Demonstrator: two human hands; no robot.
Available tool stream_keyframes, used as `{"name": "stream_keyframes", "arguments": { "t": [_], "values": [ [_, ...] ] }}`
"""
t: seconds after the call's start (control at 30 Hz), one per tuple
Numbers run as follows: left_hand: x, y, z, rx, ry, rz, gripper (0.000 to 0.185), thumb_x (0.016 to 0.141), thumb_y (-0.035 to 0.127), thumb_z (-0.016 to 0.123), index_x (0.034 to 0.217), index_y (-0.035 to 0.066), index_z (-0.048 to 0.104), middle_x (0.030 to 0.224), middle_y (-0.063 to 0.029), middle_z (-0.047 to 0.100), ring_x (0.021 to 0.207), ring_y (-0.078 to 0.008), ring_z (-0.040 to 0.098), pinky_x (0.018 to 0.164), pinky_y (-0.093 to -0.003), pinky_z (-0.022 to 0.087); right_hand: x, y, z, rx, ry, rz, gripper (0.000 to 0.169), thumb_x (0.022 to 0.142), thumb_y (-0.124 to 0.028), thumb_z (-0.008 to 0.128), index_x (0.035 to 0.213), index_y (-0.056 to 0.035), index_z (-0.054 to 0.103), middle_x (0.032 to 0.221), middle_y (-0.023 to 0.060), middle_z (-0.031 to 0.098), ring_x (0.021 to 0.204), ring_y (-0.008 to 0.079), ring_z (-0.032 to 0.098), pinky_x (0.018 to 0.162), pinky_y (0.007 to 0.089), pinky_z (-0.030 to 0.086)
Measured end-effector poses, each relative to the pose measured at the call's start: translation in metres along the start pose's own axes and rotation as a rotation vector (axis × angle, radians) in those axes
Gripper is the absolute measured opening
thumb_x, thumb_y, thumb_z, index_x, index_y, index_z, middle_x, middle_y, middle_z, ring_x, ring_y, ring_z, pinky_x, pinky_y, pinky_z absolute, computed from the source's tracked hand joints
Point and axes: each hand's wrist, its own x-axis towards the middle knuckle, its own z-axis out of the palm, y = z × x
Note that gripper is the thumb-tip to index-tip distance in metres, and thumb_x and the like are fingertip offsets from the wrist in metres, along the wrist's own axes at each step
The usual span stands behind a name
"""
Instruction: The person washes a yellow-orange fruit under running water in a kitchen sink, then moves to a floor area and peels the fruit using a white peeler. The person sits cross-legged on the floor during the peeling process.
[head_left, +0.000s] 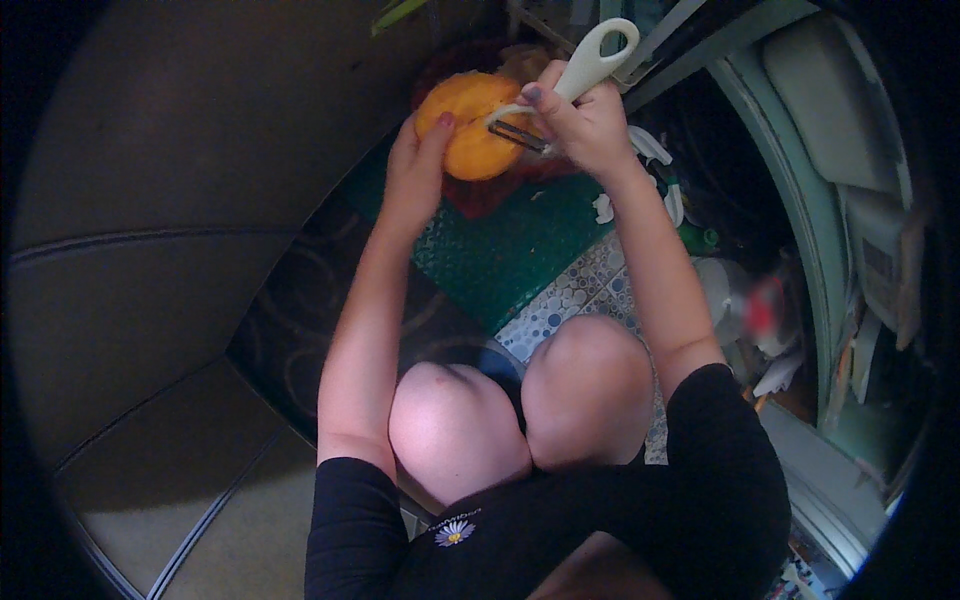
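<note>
In my left hand (420, 157) is a large piece of orange-fleshed vegetable or fruit (480, 154), perhaps pumpkin, with my thumb pressed on its face. My right hand (589, 124) grips a peeler (596, 60) with a pale plastic handle, the looped handle end pointing up and away. The metal blade of the peeler lies over the right part of the orange flesh; whether it touches cannot be told. Beneath the orange piece a dark red bag or cloth (476, 196) shows, partly hidden by my hands.
A green textured mat (495, 262) lies on patterned floor tiles (555, 300), beside a dark rug (300, 300). On the right stand a pale green frame (787, 172), clear plastic containers (720, 292) and a green bottle (697, 238). A brown panelled surface (165, 165) rises on the left.
</note>
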Motion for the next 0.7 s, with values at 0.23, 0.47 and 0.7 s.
{"name": "stream_keyframes", "arguments": {
  "t": [0.23, 0.47, 0.7],
  "values": [
    [0.0, -0.005, -0.01, -0.136, -0.091, -0.118, 0.037, 0.084, 0.026, 0.046, 0.109, -0.001, 0.044, 0.102, -0.0083, 0.052, 0.092, -0.0132, 0.049, 0.08, -0.0244, 0.038, 0.018, 0.027, -0.005, -0.143, 0.221, -0.078, 0.02, 0.08, -0.022, 0.055, 0.07, -0.0048, 0.052, 0.059, 0.0, 0.051, 0.052, 0.0071, 0.046, 0.054, 0.0217, 0.04],
    [0.008, -0.014, -0.017, -0.271, -0.065, -0.145, 0.041, 0.084, 0.027, 0.044, 0.114, -0.001, 0.039, 0.108, -0.0096, 0.048, 0.099, -0.0167, 0.048, 0.084, -0.0263, 0.037, 0.035, 0.05, -0.02, -0.675, 0.228, -0.037, 0.023, 0.079, -0.025, 0.054, 0.081, -0.0022, 0.057, 0.069, 0.0057, 0.058, 0.064, 0.0154, 0.054, 0.058, 0.0284, 0.042],
    [0.006, -0.013, -0.006, -0.582, -0.045, -0.251, 0.041, 0.086, 0.029, 0.038, 0.117, 0.002, 0.036, 0.112, -0.0114, 0.046, 0.1, -0.0209, 0.048, 0.087, -0.0328, 0.038, 0.027, 0.048, -0.027, -0.791, -0.071, 0.32, 0.028, 0.079, -0.029, 0.051, 0.085, -0.0026, 0.059, 0.069, 0.0105, 0.058, 0.064, 0.0216, 0.056, 0.059, 0.0315, 0.042]
  ]
}}
